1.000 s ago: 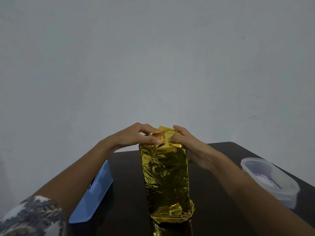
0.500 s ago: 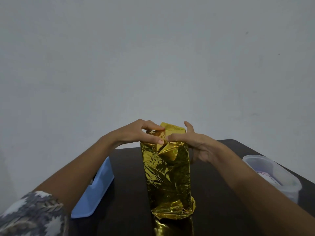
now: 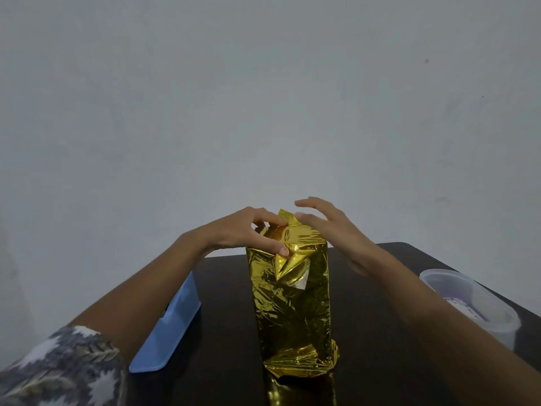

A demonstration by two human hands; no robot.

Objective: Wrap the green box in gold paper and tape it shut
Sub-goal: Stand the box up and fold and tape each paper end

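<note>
Sleeve (image 3: 58, 367) of grey-and-white patterned cloth fills the corner at seven o'clock of the view, and a bare forearm runs up from it toward the middle. Beside that arm, at nine o'clock of the parcel (image 3: 292, 332), a blue tray (image 3: 167, 332) lies on the dark table (image 3: 228, 312), apart from the parcel. The left hand (image 3: 243, 230) sits on the parcel's top left corner. Its thumb presses a folded triangular flap against the front face while the curled fingers pinch the crumpled paper on top, so this hand grips the wrapping. The gold paper (image 3: 289, 300) covers the tall upright parcel, which stands on the table at six o'clock of the view's centre; the green box itself is hidden beneath it. The paper is creased all over, bunched at the foot, and one pointed tip stands up at twelve o'clock between the two hands. A small white patch shows just under the flap's point. The right hand (image 3: 330, 230) hangs over the top right corner at one o'clock, fingers spread and loosely bent, holding nothing; whether a fingertip touches the upright tip cannot be told. At three o'clock of the parcel, well apart, a clear plastic tub (image 3: 474, 303) stands near the table's edge. A plain grey wall (image 3: 263, 98) fills everything behind.
</note>
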